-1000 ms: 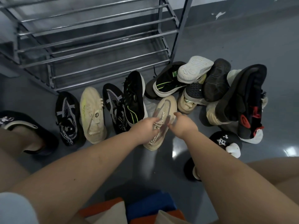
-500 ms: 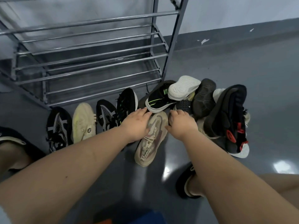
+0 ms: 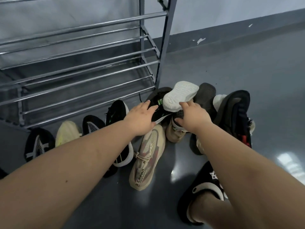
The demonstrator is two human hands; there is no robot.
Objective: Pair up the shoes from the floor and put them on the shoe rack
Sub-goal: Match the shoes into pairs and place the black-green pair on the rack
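Observation:
A row of single shoes lies on the grey floor before the metal shoe rack [image 3: 82, 63]: a black mesh one [image 3: 38, 144], a pale yellow one [image 3: 67, 133], two black ones, and a beige shoe [image 3: 148, 156] marked CAPAO. To the right is a heap of shoes. My left hand [image 3: 140, 119] reaches with straight fingers onto a black shoe with green marks [image 3: 156, 100] in the heap. My right hand [image 3: 193, 116] lies on the heap below an upturned white sole [image 3: 179, 95], its fingers over a dark-and-beige shoe [image 3: 176, 131].
The heap also holds a dark brown shoe [image 3: 206, 96] and a black shoe with red details [image 3: 237, 116]. My foot in a black slipper [image 3: 203, 190] stands at the lower right. Bare floor stretches to the right, up to the wall.
Both hands have left the beige shoe and moved forward onto the heap. The view has tilted upward, showing more of the rack.

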